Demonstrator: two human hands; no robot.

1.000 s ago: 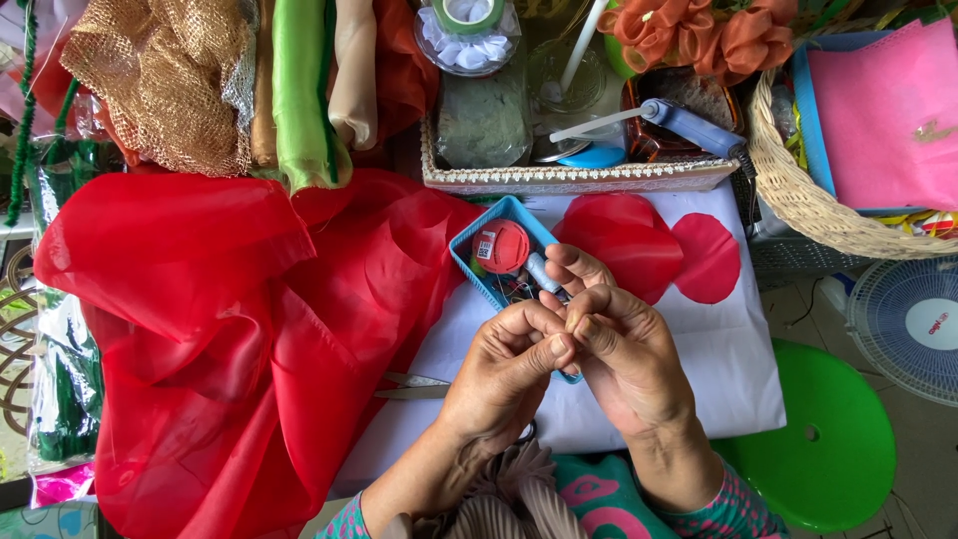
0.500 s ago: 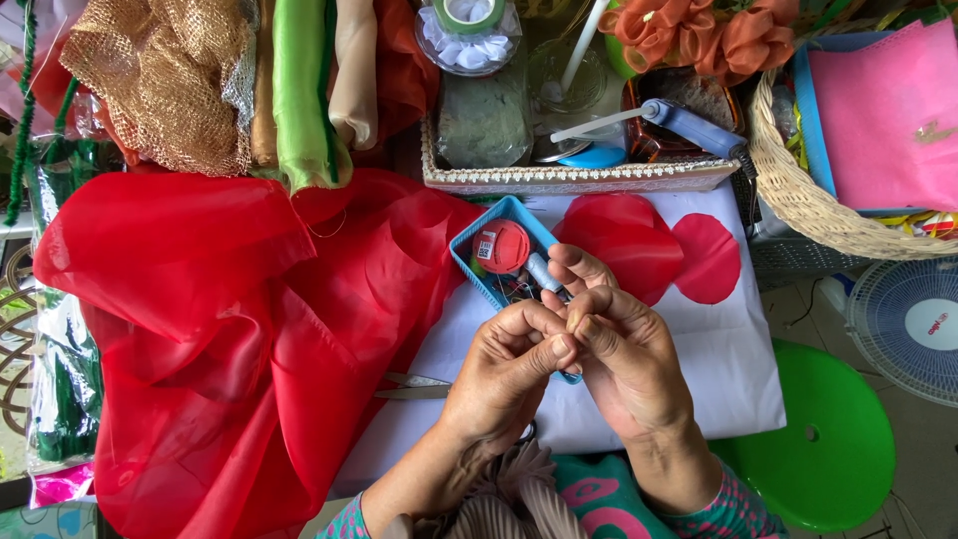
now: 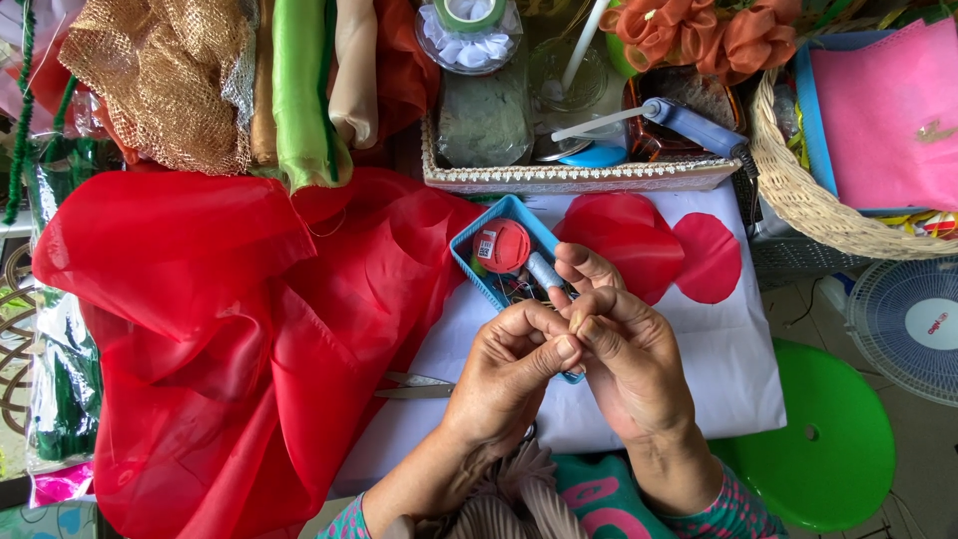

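My left hand point(image 3: 504, 374) and my right hand point(image 3: 629, 349) meet fingertip to fingertip over a white sheet point(image 3: 699, 379). Both pinch something too small to make out where the thumbs and forefingers touch. Just beyond the fingers lies a small blue tray point(image 3: 469, 262), partly hidden by my hands. It holds a red spool point(image 3: 501, 246) and a pale blue spool point(image 3: 544, 271).
Red sheer fabric point(image 3: 200, 329) covers the left side, with scissors point(image 3: 414, 384) at its edge. Two red cut-out rounds point(image 3: 649, 240) lie on the sheet. Behind are a white basket point(image 3: 569, 178), a wicker basket point(image 3: 798, 195) and fabric rolls point(image 3: 299, 90). A green stool point(image 3: 828, 439) and a fan point(image 3: 908, 324) are at the right.
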